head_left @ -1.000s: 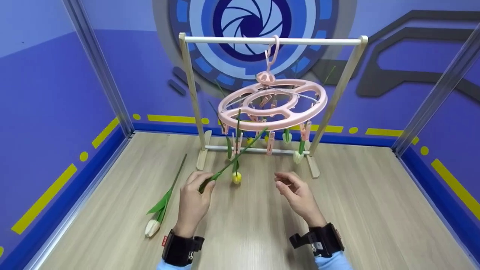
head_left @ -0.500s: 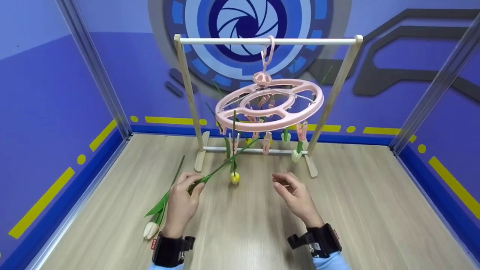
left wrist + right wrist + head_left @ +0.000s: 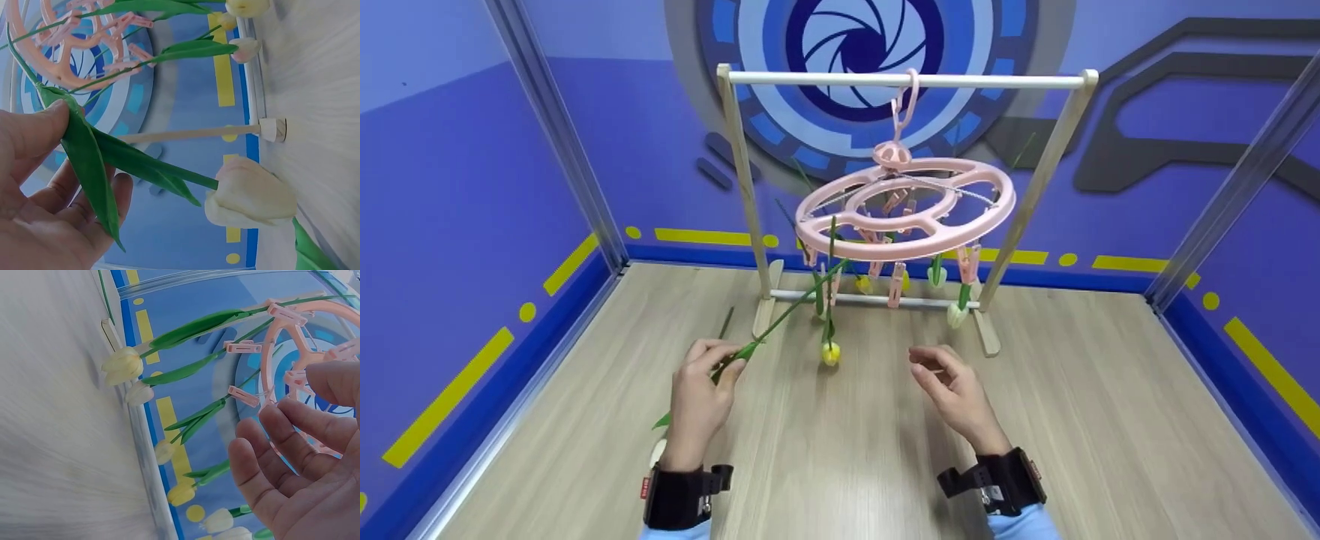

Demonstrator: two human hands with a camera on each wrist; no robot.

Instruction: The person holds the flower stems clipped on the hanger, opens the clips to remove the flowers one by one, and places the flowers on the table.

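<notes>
My left hand [image 3: 699,397] pinches the stem and leaves of a white tulip [image 3: 250,191] between thumb and fingers. Its bloom hangs below the hand in the left wrist view and is hidden in the head view, while the stem slants up toward the rack. My right hand [image 3: 960,394] hovers over the table, fingers loosely bent, holding nothing. Ahead of both hands hangs a pink round clip hanger [image 3: 900,253]. Its pegs hold several tulips head down, among them a yellow tulip [image 3: 830,353] at the front and a white tulip [image 3: 958,315] at the right.
A wooden rack [image 3: 1054,150] with a white top bar carries the hanger. Another tulip [image 3: 658,452] lies on the table, partly covered by my left hand and wrist. An unoccupied pink peg [image 3: 896,285] hangs at the hanger's front. Blue panels [image 3: 457,225] enclose the table.
My left hand has moved left with the white tulip, drawing its stem away from the hanger's front middle and covering part of the tulip on the table. My right hand stays nearly still.
</notes>
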